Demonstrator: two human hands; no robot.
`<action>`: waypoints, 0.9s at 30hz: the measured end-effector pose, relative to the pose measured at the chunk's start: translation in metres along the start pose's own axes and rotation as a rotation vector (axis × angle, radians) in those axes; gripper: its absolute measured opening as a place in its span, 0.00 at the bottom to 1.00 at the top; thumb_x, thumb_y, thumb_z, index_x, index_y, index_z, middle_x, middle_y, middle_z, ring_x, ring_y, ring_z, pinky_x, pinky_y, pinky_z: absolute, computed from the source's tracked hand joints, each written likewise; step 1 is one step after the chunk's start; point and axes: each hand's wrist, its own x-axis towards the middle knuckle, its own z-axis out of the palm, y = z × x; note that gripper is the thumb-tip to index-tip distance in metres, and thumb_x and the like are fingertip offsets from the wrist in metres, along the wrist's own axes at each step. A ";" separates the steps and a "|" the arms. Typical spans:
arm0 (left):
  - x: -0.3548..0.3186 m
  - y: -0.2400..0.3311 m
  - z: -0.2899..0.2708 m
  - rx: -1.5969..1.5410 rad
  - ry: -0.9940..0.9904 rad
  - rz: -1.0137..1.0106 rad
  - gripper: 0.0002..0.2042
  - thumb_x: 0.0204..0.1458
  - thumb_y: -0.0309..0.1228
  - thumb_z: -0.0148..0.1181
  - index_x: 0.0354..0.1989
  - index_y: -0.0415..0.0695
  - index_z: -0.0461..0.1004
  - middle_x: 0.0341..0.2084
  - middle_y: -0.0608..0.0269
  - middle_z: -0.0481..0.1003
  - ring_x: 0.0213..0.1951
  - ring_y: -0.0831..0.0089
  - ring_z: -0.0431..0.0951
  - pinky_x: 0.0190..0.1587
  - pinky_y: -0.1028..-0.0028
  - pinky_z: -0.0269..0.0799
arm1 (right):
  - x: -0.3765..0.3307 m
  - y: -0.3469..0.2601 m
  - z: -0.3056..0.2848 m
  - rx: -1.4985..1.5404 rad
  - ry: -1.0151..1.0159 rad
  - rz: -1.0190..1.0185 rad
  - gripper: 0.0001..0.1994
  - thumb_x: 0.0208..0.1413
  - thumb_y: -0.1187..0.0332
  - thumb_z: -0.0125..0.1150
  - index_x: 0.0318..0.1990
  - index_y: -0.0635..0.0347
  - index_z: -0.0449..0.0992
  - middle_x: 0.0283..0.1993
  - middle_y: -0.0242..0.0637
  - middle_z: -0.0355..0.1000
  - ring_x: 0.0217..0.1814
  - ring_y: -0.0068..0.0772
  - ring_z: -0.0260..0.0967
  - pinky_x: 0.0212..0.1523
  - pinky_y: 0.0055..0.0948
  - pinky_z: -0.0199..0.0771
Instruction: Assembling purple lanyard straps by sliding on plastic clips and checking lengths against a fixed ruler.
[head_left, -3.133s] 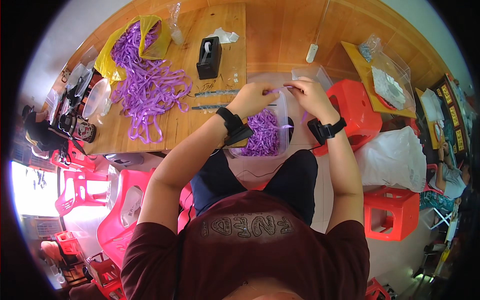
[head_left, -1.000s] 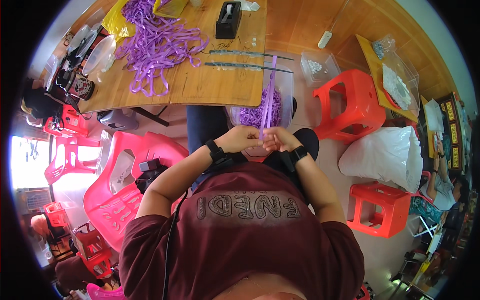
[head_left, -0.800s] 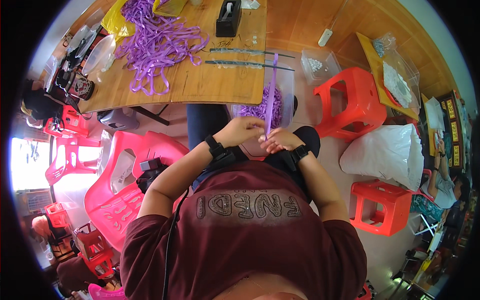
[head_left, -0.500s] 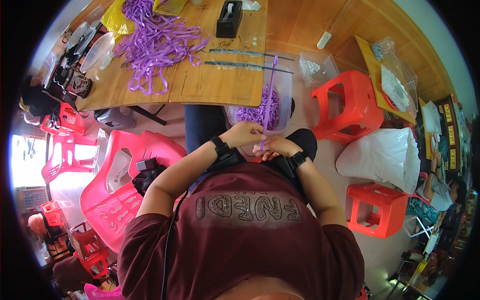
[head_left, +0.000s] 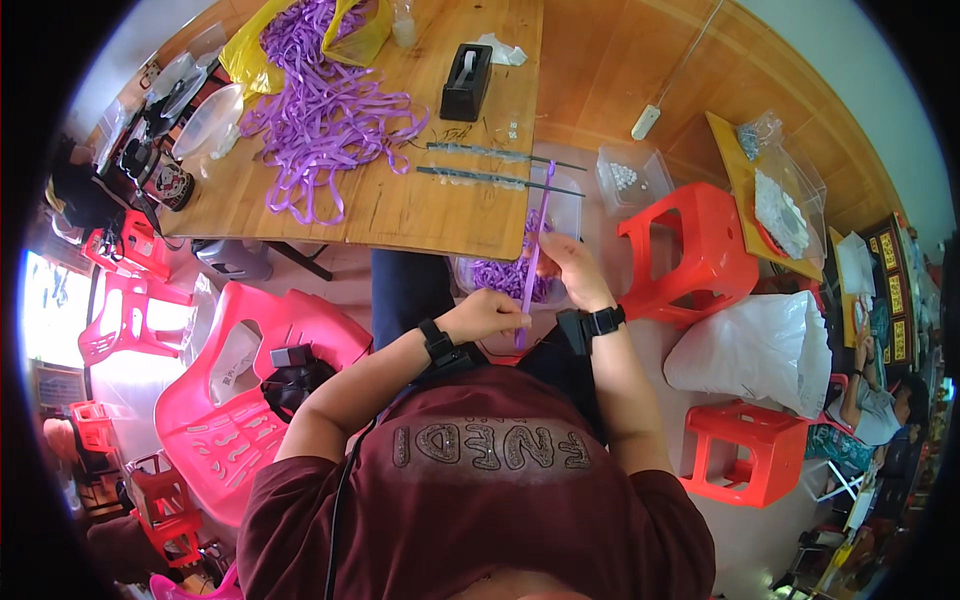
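Observation:
A strip of purple ribbon (head_left: 537,225) runs from the end of a thin dark rod (head_left: 480,178), which juts past the table edge, down toward my lap. My left hand (head_left: 488,316) pinches this ribbon near its lower end. Higher up, my right hand (head_left: 570,268) is closed around the same ribbon, its fingertips partly hidden. Beneath the hands stands a clear plastic box (head_left: 572,212) holding many short purple ribbon pieces (head_left: 500,277), partly covered by the table corner and my right hand.
On the wooden table (head_left: 390,215) lie a tangled heap of purple ribbon (head_left: 340,120), a second rod (head_left: 490,152) and a black tape dispenser (head_left: 466,85). Red stools (head_left: 700,255) and a white sack (head_left: 755,350) stand right; a pink chair (head_left: 235,400) is left. Another person (head_left: 870,410) sits far right.
My right hand has moved up and away along the ribbon from beside my left hand. The left hand still pinches the ribbon, slightly lower in view. The whole view has shifted downward slightly.

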 end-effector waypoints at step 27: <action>-0.006 0.021 0.000 -0.077 -0.025 -0.041 0.14 0.57 0.38 0.65 0.31 0.36 0.81 0.19 0.70 0.75 0.24 0.84 0.72 0.28 0.78 0.69 | 0.070 -0.038 0.028 -0.012 0.362 -0.342 0.12 0.60 0.63 0.64 0.39 0.64 0.82 0.25 0.29 0.77 0.24 0.13 0.64 0.26 0.17 0.58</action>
